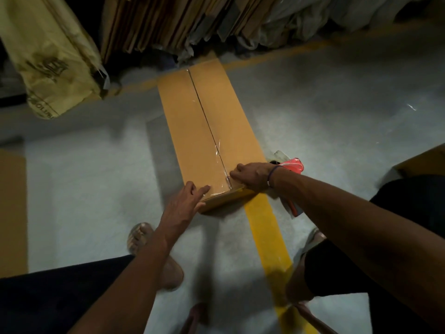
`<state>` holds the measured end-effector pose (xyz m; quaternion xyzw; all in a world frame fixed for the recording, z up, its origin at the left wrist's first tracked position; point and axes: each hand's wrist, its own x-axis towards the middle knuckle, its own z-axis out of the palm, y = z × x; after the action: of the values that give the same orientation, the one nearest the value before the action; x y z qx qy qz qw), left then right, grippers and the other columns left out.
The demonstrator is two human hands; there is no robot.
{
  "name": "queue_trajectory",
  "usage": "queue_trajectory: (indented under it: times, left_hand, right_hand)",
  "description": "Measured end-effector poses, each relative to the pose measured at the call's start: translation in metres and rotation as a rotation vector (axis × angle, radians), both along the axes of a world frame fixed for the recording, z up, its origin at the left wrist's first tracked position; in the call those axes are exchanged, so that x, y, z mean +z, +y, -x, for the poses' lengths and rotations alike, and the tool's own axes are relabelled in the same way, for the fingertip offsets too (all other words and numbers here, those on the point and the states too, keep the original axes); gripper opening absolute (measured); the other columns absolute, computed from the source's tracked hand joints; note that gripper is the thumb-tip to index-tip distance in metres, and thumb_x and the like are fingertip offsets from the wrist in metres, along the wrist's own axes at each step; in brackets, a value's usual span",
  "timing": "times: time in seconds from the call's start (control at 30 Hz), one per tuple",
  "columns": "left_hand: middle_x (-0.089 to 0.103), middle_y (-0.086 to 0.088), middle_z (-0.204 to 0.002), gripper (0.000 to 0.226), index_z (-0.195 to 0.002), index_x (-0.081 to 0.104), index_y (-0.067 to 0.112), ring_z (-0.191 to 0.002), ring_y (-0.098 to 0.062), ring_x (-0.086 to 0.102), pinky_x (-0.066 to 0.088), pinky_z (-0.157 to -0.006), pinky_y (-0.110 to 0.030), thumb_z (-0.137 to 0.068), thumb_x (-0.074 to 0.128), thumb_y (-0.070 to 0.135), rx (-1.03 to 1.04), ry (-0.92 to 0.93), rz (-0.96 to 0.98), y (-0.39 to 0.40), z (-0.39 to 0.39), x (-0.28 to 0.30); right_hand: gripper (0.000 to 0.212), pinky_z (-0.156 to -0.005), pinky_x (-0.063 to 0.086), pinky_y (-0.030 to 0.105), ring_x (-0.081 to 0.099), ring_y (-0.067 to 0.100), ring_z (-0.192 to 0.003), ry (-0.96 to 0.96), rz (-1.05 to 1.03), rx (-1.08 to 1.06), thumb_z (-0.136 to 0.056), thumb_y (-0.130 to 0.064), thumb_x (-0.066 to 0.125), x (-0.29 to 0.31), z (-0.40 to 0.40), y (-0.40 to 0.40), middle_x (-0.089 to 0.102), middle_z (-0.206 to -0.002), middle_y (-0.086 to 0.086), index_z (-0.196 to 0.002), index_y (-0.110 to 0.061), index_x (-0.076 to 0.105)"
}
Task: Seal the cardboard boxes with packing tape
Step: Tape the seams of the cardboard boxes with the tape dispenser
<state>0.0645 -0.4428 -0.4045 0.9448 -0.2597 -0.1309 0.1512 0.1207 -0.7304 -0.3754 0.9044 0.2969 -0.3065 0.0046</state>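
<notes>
One long box [204, 131] lies on grey floor [337, 116], apparently concrete, crossing a yellow line [265, 225].

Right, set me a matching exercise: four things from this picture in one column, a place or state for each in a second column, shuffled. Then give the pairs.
Things
1. long cardboard box
2. left hand
3. right hand
4. tape dispenser

Places or states
A. on the floor beyond the right wrist, red
B. flat fingers pressing the box's near left corner
C. lies on the grey floor, clear tape along its centre seam
D. fingers curled at the near end of the seam

Pairs: 1-C, 2-B, 3-D, 4-A
</notes>
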Motion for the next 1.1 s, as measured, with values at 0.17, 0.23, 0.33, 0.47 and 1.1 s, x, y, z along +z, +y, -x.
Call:
queue_trajectory:
  times: [0.17, 0.23, 0.33, 0.47, 1.1]
  left_hand:
    - [0.038, 0.003, -0.114, 0.05, -0.144, 0.045, 0.039, -0.093, -0.011, 0.042, 0.039, -0.066, -0.027, -0.099, 0.065, 0.036, 0.168, 0.014, 0.008, -0.01, 0.01, 0.006]
    - [0.038, 0.0, -0.115, 0.044, -0.137, 0.045, 0.034, -0.088, -0.014, 0.043, 0.037, -0.065, -0.029, -0.098, 0.065, 0.028, 0.239, 0.035, -0.026, -0.016, 0.011, 0.007]
    - [0.038, -0.004, -0.114, 0.039, -0.132, 0.045, 0.028, -0.088, -0.023, 0.054, 0.042, -0.066, -0.033, -0.098, 0.063, 0.02, 0.23, 0.066, -0.043, -0.018, 0.01, 0.002]
    - [0.038, -0.005, -0.115, 0.034, -0.128, 0.044, 0.027, -0.089, -0.024, 0.053, 0.053, -0.07, -0.042, -0.1, 0.063, 0.02, 0.178, 0.089, -0.014, -0.01, 0.006, -0.006]
    - [0.035, 0.001, -0.132, 0.098, -0.146, 0.041, 0.036, -0.101, -0.018, 0.058, 0.06, -0.083, -0.038, -0.074, 0.057, -0.028, 0.301, 0.269, 0.216, 0.021, 0.017, -0.008]
  right_hand:
    - [0.05, -0.069, 0.042, 0.038, 0.062, 0.033, -0.096, -0.125, -0.129, 0.056, -0.093, -0.042, 0.068, 0.002, 0.008, 0.048, 0.059, -0.116, 0.011, -0.129, -0.014, 0.046]
    - [0.045, -0.072, 0.043, 0.04, 0.063, 0.034, -0.101, -0.115, -0.153, 0.057, -0.098, -0.04, 0.062, -0.005, 0.014, 0.076, 0.059, -0.121, 0.013, -0.13, -0.012, 0.047]
    - [0.038, -0.08, 0.047, 0.042, 0.062, 0.034, -0.106, -0.128, -0.155, 0.035, -0.103, -0.03, 0.058, -0.013, 0.018, 0.092, 0.059, -0.125, 0.016, -0.131, -0.007, 0.047]
    - [0.032, -0.077, 0.043, 0.038, 0.061, 0.034, -0.104, -0.118, -0.188, 0.031, -0.103, -0.024, 0.055, -0.02, 0.02, 0.09, 0.057, -0.123, 0.017, -0.129, -0.006, 0.048]
    - [0.072, -0.088, 0.05, 0.044, 0.062, 0.041, -0.113, 0.005, -0.006, -0.036, -0.087, 0.003, 0.072, -0.006, 0.013, 0.111, 0.056, -0.132, 0.021, -0.146, -0.006, 0.033]
